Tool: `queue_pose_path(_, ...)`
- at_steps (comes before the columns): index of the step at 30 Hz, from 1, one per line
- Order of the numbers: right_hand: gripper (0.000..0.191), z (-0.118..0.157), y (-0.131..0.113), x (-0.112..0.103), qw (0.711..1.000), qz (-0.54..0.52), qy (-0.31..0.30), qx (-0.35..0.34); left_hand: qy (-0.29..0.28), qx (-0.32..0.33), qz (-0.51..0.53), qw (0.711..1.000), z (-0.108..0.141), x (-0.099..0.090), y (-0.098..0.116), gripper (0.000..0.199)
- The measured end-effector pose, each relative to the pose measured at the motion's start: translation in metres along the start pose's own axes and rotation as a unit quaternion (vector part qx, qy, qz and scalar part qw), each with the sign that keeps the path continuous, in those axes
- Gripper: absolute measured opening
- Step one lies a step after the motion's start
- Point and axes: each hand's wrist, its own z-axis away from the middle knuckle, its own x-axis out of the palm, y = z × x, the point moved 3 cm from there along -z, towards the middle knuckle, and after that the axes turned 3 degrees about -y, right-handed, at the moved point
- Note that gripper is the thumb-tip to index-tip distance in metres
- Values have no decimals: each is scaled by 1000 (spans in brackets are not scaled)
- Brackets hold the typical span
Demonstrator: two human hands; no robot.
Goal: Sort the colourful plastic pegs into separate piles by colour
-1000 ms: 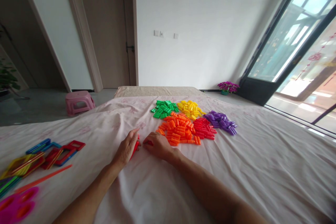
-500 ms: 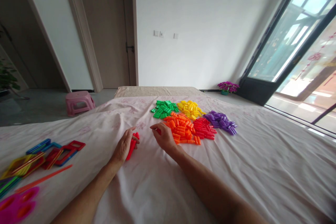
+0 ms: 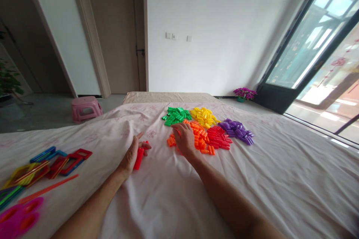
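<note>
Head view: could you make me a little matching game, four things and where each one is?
1. Left hand
2. Right hand
3. Pink stool
4. Purple pile

A. On the floor
B. Just right of the red pile
C. At the orange pile
D. Around loose red pieces

Pairs: 1-D, 2-C, 3-A, 4-B.

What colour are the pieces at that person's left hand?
The pieces at the left hand are red, shown best in the head view.
</note>
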Motion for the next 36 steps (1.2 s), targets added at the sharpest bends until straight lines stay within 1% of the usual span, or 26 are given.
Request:
queue_pose_path(3, 23, 16, -30, 17, 990, -69, -116, -33, -4, 8, -15, 1000, 2, 4, 3, 78)
queue_pose_path(5, 23, 28, -47, 30, 979, -79, -184, -46, -5, 12, -21, 1000, 3, 7, 3, 78)
queue_pose_path(7, 24, 38, -58, 40, 968, -74, -233, -52, -11, 9, -9, 1000, 4, 9, 2, 80)
queue_pose_path(9, 26, 44, -61, 47, 963, -76, -252, -53, -23, 4, 11, 1000, 4, 12, 0, 81)
queue_pose_path(12, 25, 46, -59, 52, 968, -85, -234, -36, -33, -1, 18, 999, 6, 15, -1, 80)
queue_pose_path(15, 22, 45, -55, 54, 971, -104, -216, -21, -29, 1, 5, 1000, 7, 17, 0, 78)
queue_pose_path(18, 17, 42, -51, 54, 969, -153, -193, -1, -23, 11, -16, 1000, 7, 14, 3, 76)
queue_pose_path(20, 12, 38, -44, 54, 966, -194, -170, 37, -20, 30, -57, 998, 4, 9, 6, 74)
queue_pose_path(22, 11, 35, -35, 56, 955, -238, -154, 91, -26, 61, -117, 991, 1, 4, 8, 67)
queue_pose_path(24, 13, 32, -28, 58, 937, -286, -147, 135, -44, 81, -165, 982, -3, 2, 7, 56)
queue_pose_path(27, 14, 32, -24, 60, 911, -349, -146, 163, -67, 82, -204, 973, -6, 3, 3, 44)
queue_pose_path(29, 15, 32, -24, 60, 901, -370, -152, 168, -72, 91, -233, 966, -5, 6, 1, 38)
queue_pose_path(31, 16, 29, -23, 59, 899, -377, -145, 171, -63, 109, -266, 956, -4, 6, 3, 34)
queue_pose_path(33, 18, 23, -17, 55, 899, -385, -112, 178, -45, 119, -294, 947, -3, 4, 5, 33)
queue_pose_path(35, 20, 17, -8, 50, 895, -397, -74, 190, -21, 116, -312, 943, -4, -2, 6, 36)
queue_pose_path(36, 21, 14, -4, 47, 894, -398, -66, 193, -13, 113, -317, 942, -4, -5, 7, 38)
